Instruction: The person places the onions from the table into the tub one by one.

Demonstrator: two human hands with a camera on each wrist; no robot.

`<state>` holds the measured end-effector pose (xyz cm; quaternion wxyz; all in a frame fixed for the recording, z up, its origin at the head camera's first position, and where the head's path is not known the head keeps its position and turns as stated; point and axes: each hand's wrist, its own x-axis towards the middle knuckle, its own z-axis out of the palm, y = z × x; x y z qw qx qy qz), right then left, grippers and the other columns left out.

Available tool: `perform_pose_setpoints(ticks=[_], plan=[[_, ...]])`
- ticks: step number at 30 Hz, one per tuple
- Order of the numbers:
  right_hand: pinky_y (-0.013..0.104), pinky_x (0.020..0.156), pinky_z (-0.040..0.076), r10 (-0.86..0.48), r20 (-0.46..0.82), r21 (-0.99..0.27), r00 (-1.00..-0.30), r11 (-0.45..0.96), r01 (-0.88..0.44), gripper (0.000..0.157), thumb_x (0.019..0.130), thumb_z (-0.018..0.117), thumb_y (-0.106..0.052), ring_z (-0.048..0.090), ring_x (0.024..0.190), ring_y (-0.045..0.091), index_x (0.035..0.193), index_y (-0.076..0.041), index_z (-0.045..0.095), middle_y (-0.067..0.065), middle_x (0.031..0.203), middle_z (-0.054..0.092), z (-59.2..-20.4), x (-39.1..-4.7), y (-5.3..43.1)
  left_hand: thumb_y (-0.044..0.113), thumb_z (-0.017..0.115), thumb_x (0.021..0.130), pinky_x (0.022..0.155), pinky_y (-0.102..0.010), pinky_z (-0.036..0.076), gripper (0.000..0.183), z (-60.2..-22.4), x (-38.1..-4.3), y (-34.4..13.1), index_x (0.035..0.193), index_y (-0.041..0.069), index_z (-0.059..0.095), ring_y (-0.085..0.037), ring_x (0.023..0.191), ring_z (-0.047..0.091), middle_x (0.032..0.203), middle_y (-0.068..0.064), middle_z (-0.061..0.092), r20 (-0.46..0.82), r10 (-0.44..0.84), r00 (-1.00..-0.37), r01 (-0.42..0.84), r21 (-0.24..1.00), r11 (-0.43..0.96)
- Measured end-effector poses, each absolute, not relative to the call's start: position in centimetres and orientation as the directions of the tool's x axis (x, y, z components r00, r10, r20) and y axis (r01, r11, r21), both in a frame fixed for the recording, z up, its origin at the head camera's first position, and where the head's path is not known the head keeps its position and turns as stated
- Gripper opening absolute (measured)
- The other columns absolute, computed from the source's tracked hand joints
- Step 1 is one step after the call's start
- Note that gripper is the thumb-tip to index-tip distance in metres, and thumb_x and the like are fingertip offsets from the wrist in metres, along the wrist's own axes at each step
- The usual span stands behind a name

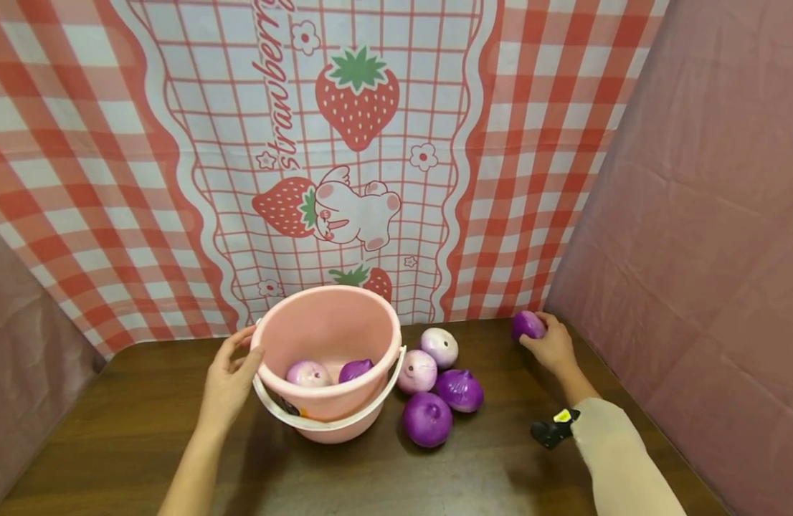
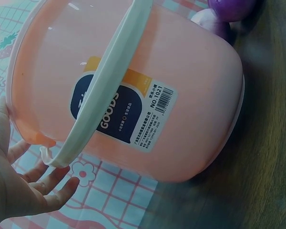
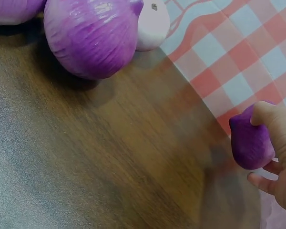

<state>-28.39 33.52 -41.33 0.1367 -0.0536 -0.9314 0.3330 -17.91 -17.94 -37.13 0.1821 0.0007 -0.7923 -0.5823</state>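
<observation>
A pink plastic bucket with a white handle stands on the table at the centre left. Inside it lie a pale onion and a purple onion. My left hand holds the bucket's rim at the left side, thumb at the edge; in the left wrist view the other fingers spread near the handle's end. At the far right of the table, my right hand grips a purple onion between thumb and fingers. To the bucket's right sit two purple onions and two pale onions, close together.
The dark wooden table ends at the back against a red-and-white checked cloth with strawberry prints. A pink cloth hangs along the right side. A black strap sits at my right wrist.
</observation>
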Motion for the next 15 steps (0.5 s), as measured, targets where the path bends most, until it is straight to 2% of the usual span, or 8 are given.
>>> perform_pose_setpoints(ticks=[15], plan=[[0.058,0.098,0.036,0.212,0.28,-0.69,-0.936,0.723,-0.043,0.064,0.083,0.064,-0.015,0.045,0.116,0.048,0.135,0.008,0.036,0.035,0.127,0.046,-39.4,-27.6,33.6,0.018,0.053,0.095,0.071,-0.011,0.045,0.042,-37.0,-17.8,-17.9,0.135,0.006,0.046,0.015,0.082,0.05,0.131,-0.021,0.051,0.285,-0.216,-0.934,0.207,0.923,0.324]])
